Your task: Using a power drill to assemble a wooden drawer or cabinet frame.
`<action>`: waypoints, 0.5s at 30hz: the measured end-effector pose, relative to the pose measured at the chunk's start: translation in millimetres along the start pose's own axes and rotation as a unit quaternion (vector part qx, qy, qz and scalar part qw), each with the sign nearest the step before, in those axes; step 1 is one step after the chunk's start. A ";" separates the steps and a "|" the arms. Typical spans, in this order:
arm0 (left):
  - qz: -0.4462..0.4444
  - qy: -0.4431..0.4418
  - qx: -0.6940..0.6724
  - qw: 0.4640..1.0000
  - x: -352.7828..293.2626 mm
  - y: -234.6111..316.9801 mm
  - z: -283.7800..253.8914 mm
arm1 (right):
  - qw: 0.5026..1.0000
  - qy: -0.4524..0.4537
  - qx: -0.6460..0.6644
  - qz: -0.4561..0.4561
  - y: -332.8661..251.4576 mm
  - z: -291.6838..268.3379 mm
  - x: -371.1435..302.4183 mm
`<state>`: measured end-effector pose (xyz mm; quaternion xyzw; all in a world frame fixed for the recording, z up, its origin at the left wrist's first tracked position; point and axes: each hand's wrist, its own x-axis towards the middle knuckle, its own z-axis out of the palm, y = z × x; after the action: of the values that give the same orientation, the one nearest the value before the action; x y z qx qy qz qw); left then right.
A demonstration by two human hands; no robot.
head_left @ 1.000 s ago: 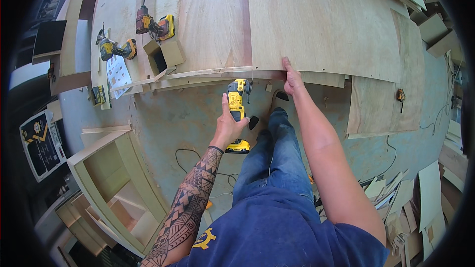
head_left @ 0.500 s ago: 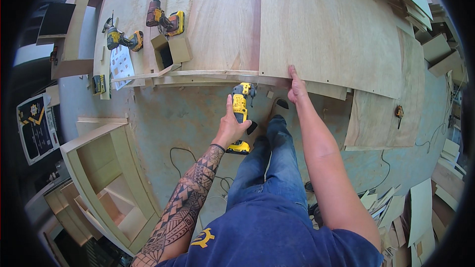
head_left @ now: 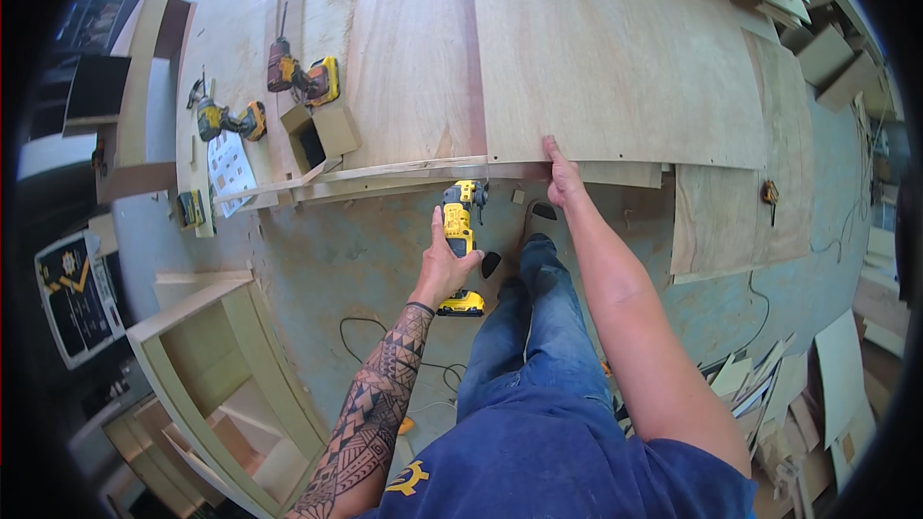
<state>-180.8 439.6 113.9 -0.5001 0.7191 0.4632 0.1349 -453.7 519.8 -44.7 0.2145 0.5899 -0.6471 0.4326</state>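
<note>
My left hand (head_left: 444,267) is closed round the grip of a yellow and black cordless oscillating multi-tool (head_left: 458,210), its battery at the near end. The tool's head is at the far end, close to the front edge of the worktable. My right hand (head_left: 563,179) grips the near edge of a large plywood sheet (head_left: 615,58), thumb on top. The fingers under the edge are partly hidden. Beneath the sheet, another board's edge (head_left: 625,174) shows.
Two cordless drivers, one yellow (head_left: 223,120) and one dark red (head_left: 288,67), lie left on the table by an open cardboard box (head_left: 336,130). A wooden cabinet frame (head_left: 183,327) stands left on the floor. Offcuts (head_left: 769,394) pile up right; a cord (head_left: 361,332) crosses the floor.
The whole view has shifted slightly, so the table sits lower and further left. Both hands keep their holds, with the multi-tool still near the table edge.
</note>
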 end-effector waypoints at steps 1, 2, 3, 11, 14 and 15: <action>-0.007 0.003 -0.009 1.000 -1.8 0.8 -0.9 | 1.000 0.008 0.007 -0.001 0.1 0.8 -1.3; -0.003 -0.004 -0.002 1.000 -3.9 0.8 -1.7 | 1.000 -0.015 0.012 -0.002 0.3 2.2 -2.1; -0.003 -0.001 -0.021 1.000 -5.4 1.3 -1.5 | 0.999 -0.038 0.016 -0.004 0.0 0.3 0.0; 0.020 0.007 -0.037 0.999 -9.2 17.0 0.8 | 0.999 -0.011 -0.025 -0.020 9.1 -21.9 28.2; -0.028 -0.029 -0.032 0.999 -14.6 28.1 -11.7 | 0.999 -0.019 -0.028 -0.011 14.8 -15.1 24.0; -0.028 -0.029 -0.030 0.999 -16.0 29.5 -13.1 | 0.999 -0.016 -0.033 -0.008 15.5 -13.9 21.8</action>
<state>-194.8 440.7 147.0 -0.5098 0.6866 0.4951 0.1534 -456.0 527.5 -73.8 0.1847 0.6062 -0.6340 0.4433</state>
